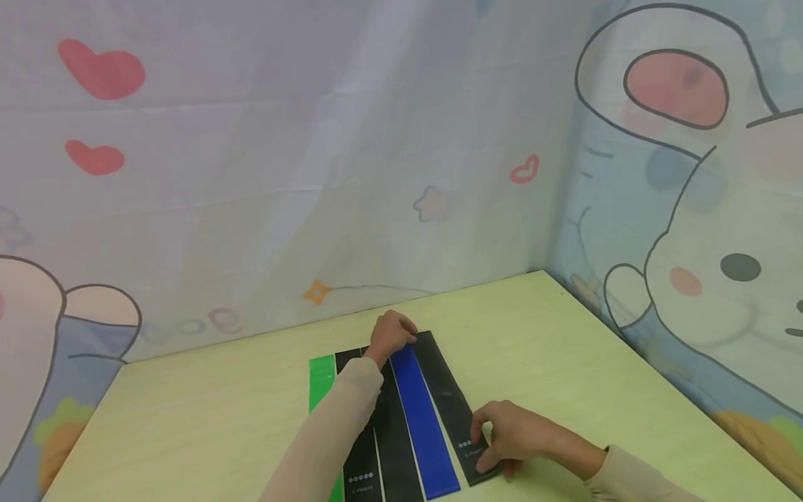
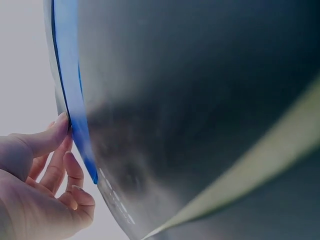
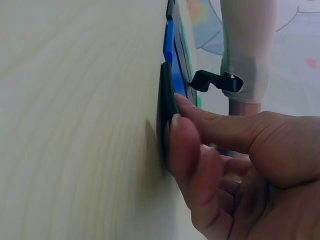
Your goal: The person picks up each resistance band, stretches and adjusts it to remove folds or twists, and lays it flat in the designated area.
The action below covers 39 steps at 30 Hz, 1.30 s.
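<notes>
At the lower right of the head view, the right hand (image 1: 511, 436) has its grip pinched on the near end of the rightmost black band (image 1: 448, 401), which lies flat on the pale bench (image 1: 564, 335). Just left of it lie a blue band (image 1: 422, 425), two more black bands and a green band (image 1: 321, 380). Farther back, at the middle of the frame, the left hand (image 1: 392, 335) pinches the blue band's far end.

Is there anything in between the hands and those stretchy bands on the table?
Nothing visible. The right hand already touches the near end of the outer black band, and the left hand rests on the far end of the blue band. No other thing lies between them on the table.
</notes>
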Available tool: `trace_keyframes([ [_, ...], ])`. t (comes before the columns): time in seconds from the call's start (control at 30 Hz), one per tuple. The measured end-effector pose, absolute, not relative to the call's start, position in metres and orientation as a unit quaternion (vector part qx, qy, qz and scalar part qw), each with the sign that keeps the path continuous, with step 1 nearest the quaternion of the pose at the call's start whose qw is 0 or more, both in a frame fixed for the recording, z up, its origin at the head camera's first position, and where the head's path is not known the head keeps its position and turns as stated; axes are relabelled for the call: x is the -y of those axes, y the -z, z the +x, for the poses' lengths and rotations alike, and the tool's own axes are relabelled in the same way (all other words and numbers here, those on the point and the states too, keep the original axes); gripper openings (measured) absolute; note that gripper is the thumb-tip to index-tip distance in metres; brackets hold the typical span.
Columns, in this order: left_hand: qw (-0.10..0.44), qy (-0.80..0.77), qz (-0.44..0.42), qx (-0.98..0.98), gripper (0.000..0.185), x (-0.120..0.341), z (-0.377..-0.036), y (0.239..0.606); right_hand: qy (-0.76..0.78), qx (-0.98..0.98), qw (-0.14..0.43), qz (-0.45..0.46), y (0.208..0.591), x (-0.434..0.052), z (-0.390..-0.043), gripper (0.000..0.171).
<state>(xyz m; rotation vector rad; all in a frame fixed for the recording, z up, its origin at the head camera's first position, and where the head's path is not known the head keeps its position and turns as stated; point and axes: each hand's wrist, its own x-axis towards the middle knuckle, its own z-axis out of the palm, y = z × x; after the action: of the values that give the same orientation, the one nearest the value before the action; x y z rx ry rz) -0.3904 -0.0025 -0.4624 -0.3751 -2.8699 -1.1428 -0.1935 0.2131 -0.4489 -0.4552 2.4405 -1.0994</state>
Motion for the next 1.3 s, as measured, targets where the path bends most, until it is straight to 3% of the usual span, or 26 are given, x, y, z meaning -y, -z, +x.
trace_keyframes([
  [0.67,0.018,0.350,-0.110,0.930,0.013,-0.0011,-0.3905,0.4597,0.439,-0.847,0.242,-0.177,0.4522,-0.2146,-0.1903,0.027],
  [1.3,0.009,0.359,-0.113,0.926,0.010,0.0026,-0.3942,0.4634,0.402,-0.872,0.217,-0.176,0.4559,-0.2111,-0.1908,0.027],
])
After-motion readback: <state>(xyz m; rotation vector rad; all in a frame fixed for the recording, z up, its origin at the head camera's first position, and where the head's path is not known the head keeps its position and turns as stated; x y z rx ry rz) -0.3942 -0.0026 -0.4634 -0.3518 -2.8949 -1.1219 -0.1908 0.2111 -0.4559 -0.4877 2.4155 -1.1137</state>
